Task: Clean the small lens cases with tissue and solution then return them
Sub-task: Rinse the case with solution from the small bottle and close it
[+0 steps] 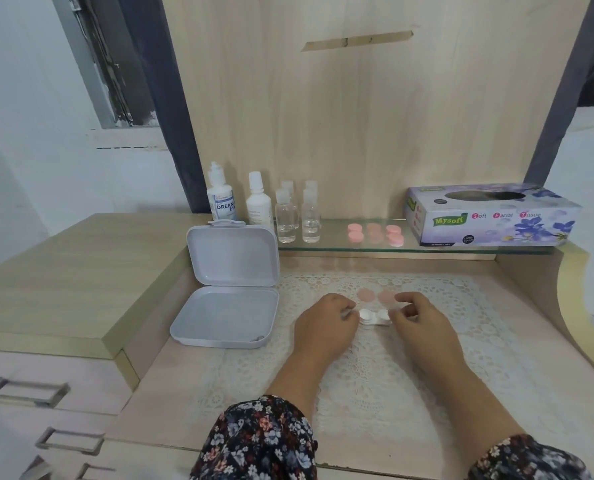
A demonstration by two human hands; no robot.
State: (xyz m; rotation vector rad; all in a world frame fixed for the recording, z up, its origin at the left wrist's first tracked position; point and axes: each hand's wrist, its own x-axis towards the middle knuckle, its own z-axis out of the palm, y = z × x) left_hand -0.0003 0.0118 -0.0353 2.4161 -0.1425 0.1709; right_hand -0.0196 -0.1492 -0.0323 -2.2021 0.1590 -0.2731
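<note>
Head view shows us pinching the white lens case (375, 317) between left hand (326, 323) and right hand (423, 323), two pink caps (377, 296) just beyond.

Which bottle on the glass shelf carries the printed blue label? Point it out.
The leftmost white bottle, marked DREAM EYE. The white bottle beside it shows no such lettering, and the four small bottles are clear.

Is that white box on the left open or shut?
Open. The box has its lid standing upright behind the base, and the inside shows.
</note>
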